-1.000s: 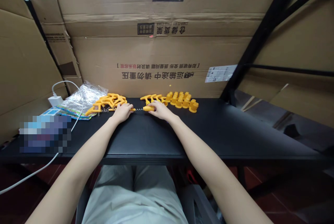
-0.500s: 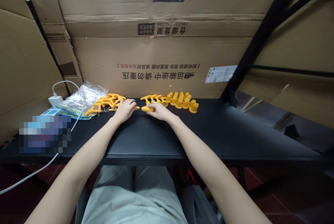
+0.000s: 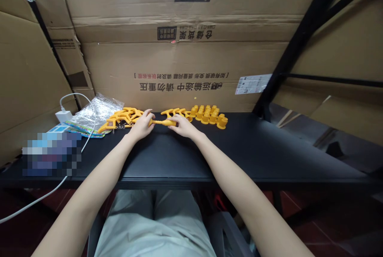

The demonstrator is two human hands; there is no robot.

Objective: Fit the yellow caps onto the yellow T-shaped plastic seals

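Between my two hands, just above the black tabletop (image 3: 167,157), a yellow plastic rod with twisted ridges (image 3: 159,122) meets a thicker yellow piece (image 3: 170,123). My left hand (image 3: 144,125) is closed on the left end of the rod. My right hand (image 3: 182,126) grips the thicker piece at its right end. The two pieces touch end to end, and my fingers cover their outer ends. By my left hand lies a pile of yellow branched handles (image 3: 127,115), with thin metal spirals (image 3: 121,124) among them. Beyond my right hand rests a row of yellow T-shaped pieces (image 3: 176,112).
Several yellow flanged caps (image 3: 209,115) stand in rows at the back right. Clear plastic wrap (image 3: 100,107), a white charger (image 3: 63,115) with its cable, and a blurred-out item (image 3: 51,154) lie at left. A cardboard wall (image 3: 185,57) closes off the back.
The metal tip that showed in a gap between the two yellow pieces is now hidden, and the pieces meet. My left hand has turned slightly, exposing more of the twisted rod.
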